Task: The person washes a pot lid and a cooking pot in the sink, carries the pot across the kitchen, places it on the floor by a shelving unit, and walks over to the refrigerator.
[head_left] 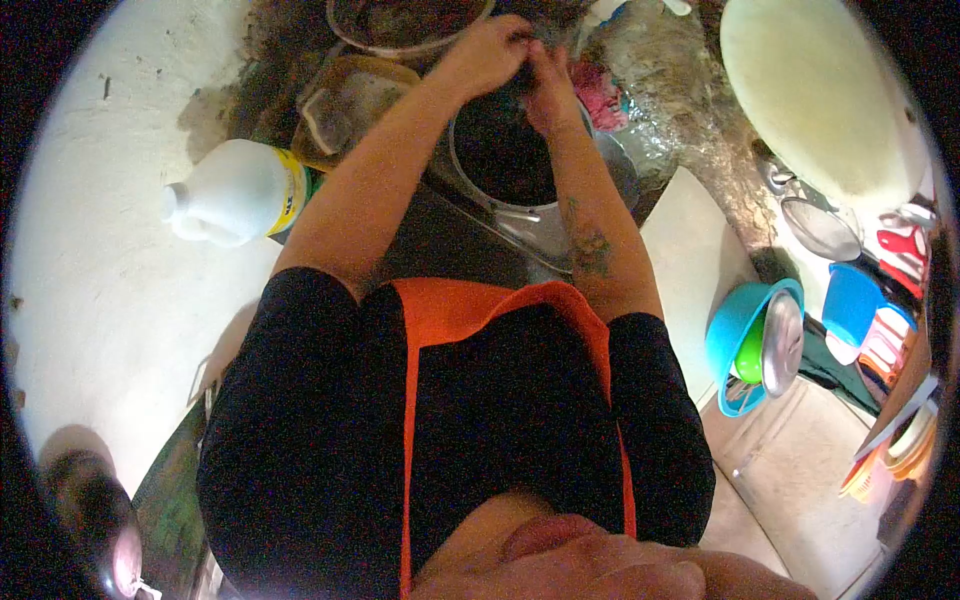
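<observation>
Two bare hands meet over the far side of a round pot (487,200), which stands toward the near edge of a wet ledge (690,90). From where I stand, the left hand (490,55) has its fingers bent inward and the right hand (550,90) has its own turned up against them. A dark thing (527,62) shows between the fingertips, but I cannot tell what it is or whether either hand grips it firmly. The pot looks dark inside, its contents too dim to make out.

A red cloth (600,97) lies just beyond the pot's right rim. To the left sit a brown tub (312,150) and a round bowl (395,50), with a white jug (235,190) near the ledge's left edge. On the right, a turquoise basin (722,340) stands on the tiles.

To handle this well, I'd suggest holding both wrists above the pot, so that any drips fall inside its rim. Small, even finger movements seem best, with one hand steadying while the other works. The elbows need care too: the left forearm passes close to the jug.
</observation>
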A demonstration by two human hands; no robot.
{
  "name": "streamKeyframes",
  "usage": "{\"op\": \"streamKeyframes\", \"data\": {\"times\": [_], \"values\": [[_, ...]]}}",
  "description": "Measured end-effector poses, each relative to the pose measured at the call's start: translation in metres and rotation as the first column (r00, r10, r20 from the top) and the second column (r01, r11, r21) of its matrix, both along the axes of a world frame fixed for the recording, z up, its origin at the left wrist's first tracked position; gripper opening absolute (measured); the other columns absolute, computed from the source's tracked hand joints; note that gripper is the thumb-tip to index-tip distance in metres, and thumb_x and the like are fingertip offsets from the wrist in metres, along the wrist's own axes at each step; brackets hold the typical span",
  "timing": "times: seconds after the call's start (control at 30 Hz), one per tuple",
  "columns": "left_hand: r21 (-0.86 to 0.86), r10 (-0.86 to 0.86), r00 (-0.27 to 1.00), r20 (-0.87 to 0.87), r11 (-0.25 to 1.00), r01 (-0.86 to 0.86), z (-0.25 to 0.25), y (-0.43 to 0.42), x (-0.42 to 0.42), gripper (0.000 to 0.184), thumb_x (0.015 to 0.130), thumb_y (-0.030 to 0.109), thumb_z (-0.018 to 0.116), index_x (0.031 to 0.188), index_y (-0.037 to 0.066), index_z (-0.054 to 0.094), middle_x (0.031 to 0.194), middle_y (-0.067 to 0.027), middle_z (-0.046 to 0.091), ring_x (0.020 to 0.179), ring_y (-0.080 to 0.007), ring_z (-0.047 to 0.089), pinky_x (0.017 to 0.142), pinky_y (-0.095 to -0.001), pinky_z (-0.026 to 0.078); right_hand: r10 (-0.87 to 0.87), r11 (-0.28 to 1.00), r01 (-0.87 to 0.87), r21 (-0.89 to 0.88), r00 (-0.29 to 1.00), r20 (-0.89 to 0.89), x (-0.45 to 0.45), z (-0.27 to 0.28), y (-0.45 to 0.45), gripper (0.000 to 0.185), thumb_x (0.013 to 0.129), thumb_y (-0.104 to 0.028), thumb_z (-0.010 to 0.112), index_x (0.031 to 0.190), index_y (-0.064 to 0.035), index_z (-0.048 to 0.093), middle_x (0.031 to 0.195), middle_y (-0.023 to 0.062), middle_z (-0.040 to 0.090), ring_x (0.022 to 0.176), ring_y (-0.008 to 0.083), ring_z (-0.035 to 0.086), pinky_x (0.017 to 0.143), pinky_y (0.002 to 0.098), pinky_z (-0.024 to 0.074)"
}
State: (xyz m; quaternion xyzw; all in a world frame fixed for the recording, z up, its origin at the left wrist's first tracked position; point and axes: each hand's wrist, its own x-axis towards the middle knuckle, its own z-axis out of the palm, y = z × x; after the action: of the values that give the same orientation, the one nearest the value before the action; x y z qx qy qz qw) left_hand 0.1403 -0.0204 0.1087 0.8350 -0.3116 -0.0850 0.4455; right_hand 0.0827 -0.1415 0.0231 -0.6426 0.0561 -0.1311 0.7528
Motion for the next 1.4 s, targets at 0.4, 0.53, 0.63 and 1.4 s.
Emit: {"op": "streamKeyframes", "data": {"times": [0.4,0.53,0.63,1.4], "values": [[0.297,0.024,1.0,0.011,0.954,-0.026,-0.138,0.028,-0.012,0.035,0.078,0.02,0.051,0.108,0.002,0.053,0.103,-0.0181,0.055,0.096,-0.0333,0.051,0.087,-0.0392,0.039,0.116,0.848,-0.454,-0.273,0.663,-0.74,-0.039,-0.078,-0.062,0.055,0.078,-0.036,0.056,0.121,-0.0049,0.041,0.107,0.0144,0.055,0.101,0.029,0.051,0.085,0.0383,0.0417],[0.293,0.288,0.958,-0.002,0.916,-0.275,-0.2,0.031,-0.056,0.053,0.08,0.019,0.049,0.126,0.001,0.029,0.117,-0.0267,0.042,0.102,-0.0369,0.048,0.091,-0.0419,0.036,-0.244,0.633,-0.556,-0.539,0.517,-0.82,-0.031,-0.098,-0.032,0.069,0.074,-0.042,0.057,0.131,-0.017,0.028,0.125,0.0279,0.033,0.114,0.0402,0.037,0.092,0.0422,0.036],[0.377,0.517,0.808,-0.283,0.834,-0.403,-0.229,0.03,-0.068,0.044,0.082,0.015,0.046,0.12,-0.002,0.035,0.109,-0.0278,0.047,0.097,-0.0401,0.049,0.085,-0.0435,0.04,-0.163,0.191,-0.72,-0.668,0.647,-0.745,-0.053,-0.151,0.02,0.06,0.073,-0.041,0.057,0.125,-0.0188,0.036,0.128,0.0222,0.031,0.117,0.0415,0.031,0.088,0.0535,0.0329],[0.539,-0.26,0.966,0.014,0.815,0.212,-0.161,0.012,-0.062,0.046,0.074,0.017,0.053,0.119,0.008,0.044,0.122,-0.0214,0.038,0.109,-0.0381,0.04,0.086,-0.048,0.036,0.258,0.785,0.249,0.568,0.702,-0.664,-0.027,-0.065,-0.054,0.031,0.081,-0.023,0.052,0.103,-0.0012,0.051,0.093,0.0124,0.06,0.078,0.025,0.06,0.07,0.0368,0.0506]]}}
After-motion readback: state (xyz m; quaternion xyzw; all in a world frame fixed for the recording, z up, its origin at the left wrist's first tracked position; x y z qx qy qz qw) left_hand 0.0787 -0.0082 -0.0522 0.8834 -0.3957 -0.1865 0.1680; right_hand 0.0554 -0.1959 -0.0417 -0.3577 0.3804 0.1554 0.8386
